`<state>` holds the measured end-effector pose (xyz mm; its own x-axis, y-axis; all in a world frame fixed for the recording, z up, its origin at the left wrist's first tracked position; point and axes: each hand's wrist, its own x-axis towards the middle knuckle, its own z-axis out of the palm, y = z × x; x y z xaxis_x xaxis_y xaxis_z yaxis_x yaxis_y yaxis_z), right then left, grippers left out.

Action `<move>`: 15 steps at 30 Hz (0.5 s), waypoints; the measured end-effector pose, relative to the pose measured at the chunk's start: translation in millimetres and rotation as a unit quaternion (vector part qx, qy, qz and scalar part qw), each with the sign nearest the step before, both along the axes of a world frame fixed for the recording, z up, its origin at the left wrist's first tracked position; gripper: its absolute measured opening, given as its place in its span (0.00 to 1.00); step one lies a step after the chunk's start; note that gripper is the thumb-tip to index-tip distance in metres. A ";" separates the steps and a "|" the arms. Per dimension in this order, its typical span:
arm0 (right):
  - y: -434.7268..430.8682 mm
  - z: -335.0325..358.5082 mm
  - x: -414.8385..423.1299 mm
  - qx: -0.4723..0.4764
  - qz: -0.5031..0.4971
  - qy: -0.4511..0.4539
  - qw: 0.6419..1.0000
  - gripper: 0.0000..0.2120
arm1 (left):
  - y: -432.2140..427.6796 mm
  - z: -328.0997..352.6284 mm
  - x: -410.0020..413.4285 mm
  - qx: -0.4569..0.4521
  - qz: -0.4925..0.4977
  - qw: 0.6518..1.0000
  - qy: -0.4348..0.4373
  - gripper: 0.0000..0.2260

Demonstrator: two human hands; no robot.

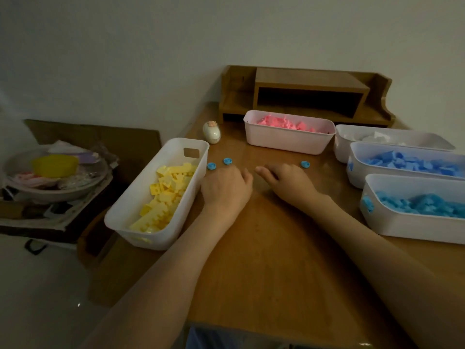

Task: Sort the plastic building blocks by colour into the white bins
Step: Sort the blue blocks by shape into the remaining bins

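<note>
Since almost every block already sits in a bin, little left to sort, judging by the head view: only three round blue pieces on the bare table (pixel 276 260), well clear of the bins. Two of them, left blue piece (pixel 211 166) and middle blue piece (pixel 227 161), just beyond the left hand (pixel 226 187); the third, right blue piece (pixel 305 164), just past the right hand (pixel 286 182).

Bins ringed round the work area, probably to keep each colour within reach: yellow bin (pixel 193 147) to the left, pink bin (pixel 289 144) at the far side, then white-block bin (pixel 342 147), dark blue bin (pixel 357 172) and light blue bin (pixel 402 227) stacked along the right.

Left hand knuckles-up, fingers curled under, so cannot tell whether anything is held inside. Right hand palm-down, fingers stretched loosely leftwards, nothing seen in it. Both resting low on the table, seemingly ready to gather the loose pieces.

Likely headed for one of the blue bins on the right, though hard to match the shade in this dim light.
</note>
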<state>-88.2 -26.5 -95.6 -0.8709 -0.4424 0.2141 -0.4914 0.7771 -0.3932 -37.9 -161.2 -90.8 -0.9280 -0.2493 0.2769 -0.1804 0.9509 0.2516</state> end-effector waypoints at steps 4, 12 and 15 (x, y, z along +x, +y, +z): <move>-5.3 10.8 -3.0 -0.248 -0.101 -0.211 0.940 0.18 | 2.1 7.8 5.4 0.063 -0.004 0.997 0.052 0.16; -32.0 11.4 -16.1 -0.390 -0.091 -0.395 0.827 0.05 | -3.0 4.2 1.9 0.138 -0.007 0.987 -0.079 0.09; -56.2 4.3 -27.0 -0.194 -0.072 -0.215 0.954 0.14 | -3.3 6.9 0.5 0.117 0.009 0.988 -0.099 0.16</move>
<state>-115.2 -82.7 -91.3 -0.9611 -0.2707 -0.0543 -0.1175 0.5791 -0.8068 -37.4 -164.5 -83.9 -0.9529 -0.3023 0.0231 -0.2646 0.8665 0.4232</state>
